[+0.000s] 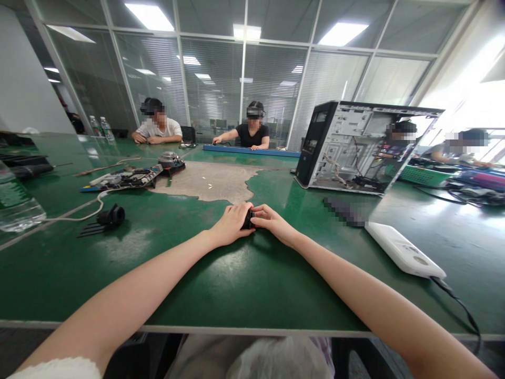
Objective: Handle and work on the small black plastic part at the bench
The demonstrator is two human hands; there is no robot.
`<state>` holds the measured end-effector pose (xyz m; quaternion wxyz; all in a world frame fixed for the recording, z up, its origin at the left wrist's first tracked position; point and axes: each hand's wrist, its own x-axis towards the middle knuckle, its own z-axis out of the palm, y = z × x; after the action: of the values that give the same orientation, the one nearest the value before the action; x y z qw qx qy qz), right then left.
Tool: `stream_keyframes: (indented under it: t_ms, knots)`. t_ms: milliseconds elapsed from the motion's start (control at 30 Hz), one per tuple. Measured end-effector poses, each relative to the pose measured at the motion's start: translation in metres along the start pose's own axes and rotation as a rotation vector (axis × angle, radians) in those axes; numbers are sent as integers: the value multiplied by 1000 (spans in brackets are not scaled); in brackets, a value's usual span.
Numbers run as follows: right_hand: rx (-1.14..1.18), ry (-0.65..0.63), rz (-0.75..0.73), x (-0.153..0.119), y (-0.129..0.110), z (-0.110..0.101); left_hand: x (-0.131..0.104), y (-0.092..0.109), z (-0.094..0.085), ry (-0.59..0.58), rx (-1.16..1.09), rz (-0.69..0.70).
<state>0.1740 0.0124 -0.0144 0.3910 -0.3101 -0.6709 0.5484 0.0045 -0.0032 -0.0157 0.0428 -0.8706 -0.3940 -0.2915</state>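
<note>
Near the middle of the green table, my left hand [230, 225] is closed around a small black part [248, 219], gripping it from the left. From the right, my right hand [274, 223] pinches the same part with thumb and fingers. The fingers cover much of it, so its exact kind does not show. Further left lies a black round fitting with several flat prongs [111, 216], apart from both hands. Just beyond my fingers begins a bare, greyish patch of the tabletop [221, 181].
An opened computer case [335, 147] stands at right, with a white power strip [404, 249] nearer me. A circuit board [124, 178] and a water bottle [18, 200] are at left. Several people sit around the table; a green basket [428, 175] is far right.
</note>
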Motion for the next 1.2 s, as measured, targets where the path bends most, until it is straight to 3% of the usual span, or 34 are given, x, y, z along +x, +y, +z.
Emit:
stream_keyframes:
  t_ms: [167,667,900,1200]
  knots:
    - [24,-73,-49,-3,-2,-1,0,0,1,-6,-2,-3]
    - [6,50,35,-1,-3,3,1,1,0,-4,7,-11]
    - [24,-70,-37,-4,-3,0,0,1,-1,-13,14,-5]
    - [48,-21,-32,-1,-2,2,0,-1,1,5,19,1]
